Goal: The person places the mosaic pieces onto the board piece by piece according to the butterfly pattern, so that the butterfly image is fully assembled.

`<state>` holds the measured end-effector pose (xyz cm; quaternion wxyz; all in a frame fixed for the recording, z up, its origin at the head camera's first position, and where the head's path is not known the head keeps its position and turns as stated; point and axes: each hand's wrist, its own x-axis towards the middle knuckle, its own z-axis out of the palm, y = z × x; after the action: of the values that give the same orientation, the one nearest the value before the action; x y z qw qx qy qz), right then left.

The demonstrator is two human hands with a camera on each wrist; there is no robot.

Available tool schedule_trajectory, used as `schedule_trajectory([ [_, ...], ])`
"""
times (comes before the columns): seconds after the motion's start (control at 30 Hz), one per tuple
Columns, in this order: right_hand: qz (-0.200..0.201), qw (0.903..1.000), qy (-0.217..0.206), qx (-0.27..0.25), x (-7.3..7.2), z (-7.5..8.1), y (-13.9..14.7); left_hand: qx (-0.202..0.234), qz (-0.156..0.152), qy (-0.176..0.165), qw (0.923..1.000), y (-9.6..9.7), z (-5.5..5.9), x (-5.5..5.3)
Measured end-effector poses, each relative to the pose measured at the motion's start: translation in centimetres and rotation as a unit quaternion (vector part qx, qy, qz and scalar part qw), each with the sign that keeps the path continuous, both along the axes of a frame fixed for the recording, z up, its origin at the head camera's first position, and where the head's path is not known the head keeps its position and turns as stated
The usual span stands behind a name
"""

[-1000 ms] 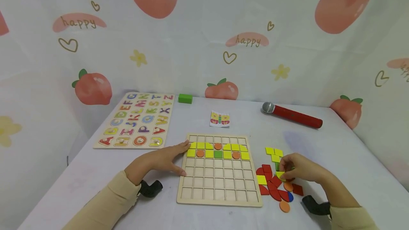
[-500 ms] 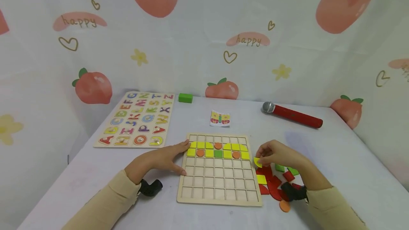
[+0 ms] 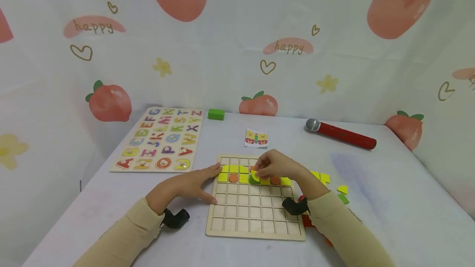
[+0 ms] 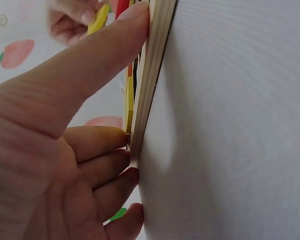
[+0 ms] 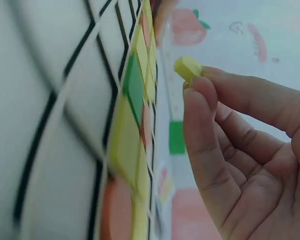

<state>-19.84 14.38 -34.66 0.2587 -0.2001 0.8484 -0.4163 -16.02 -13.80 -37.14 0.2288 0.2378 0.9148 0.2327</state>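
My right hand [image 3: 277,167] pinches a yellow tile with a rounded edge [image 5: 187,69] between thumb and index finger. It is held over the upper middle of the wooden grid board [image 3: 237,212], apart from the board in the right wrist view. Two rows near the board's top hold yellow tiles [image 3: 222,177], orange discs [image 3: 233,178] and a green square [image 5: 133,87], partly covered by my right hand in the head view. My left hand [image 3: 191,183] rests at the board's left edge, fingers extended, thumb [image 4: 134,20] touching the rim.
Loose yellow tiles [image 3: 324,177], a green tile [image 3: 343,198] and red tiles [image 3: 307,220] lie right of the board, partly under my forearm. Behind are a butterfly pattern card [image 3: 256,138], a red microphone [image 3: 345,135], a green block [image 3: 216,114] and an alphabet board [image 3: 122,169].
My right hand has picked up the yellow tile from the loose pile and carried it left over the board. Loose tiles have shifted to the right. My left hand has stayed in place.
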Motion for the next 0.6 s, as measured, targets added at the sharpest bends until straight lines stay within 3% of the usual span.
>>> schedule_trajectory([
  [0.27,0.006,0.9981,-0.027,-0.054,-0.4,-1.1,-3.6,-0.001,0.0,-0.009,1.0,0.0,0.1,0.1],
  [0.6,0.033,0.9955,-0.054,-0.071,-0.2,-1.6,-7.5,0.008,-0.006,-0.005,0.9999,-0.2,0.2,-0.1],
])
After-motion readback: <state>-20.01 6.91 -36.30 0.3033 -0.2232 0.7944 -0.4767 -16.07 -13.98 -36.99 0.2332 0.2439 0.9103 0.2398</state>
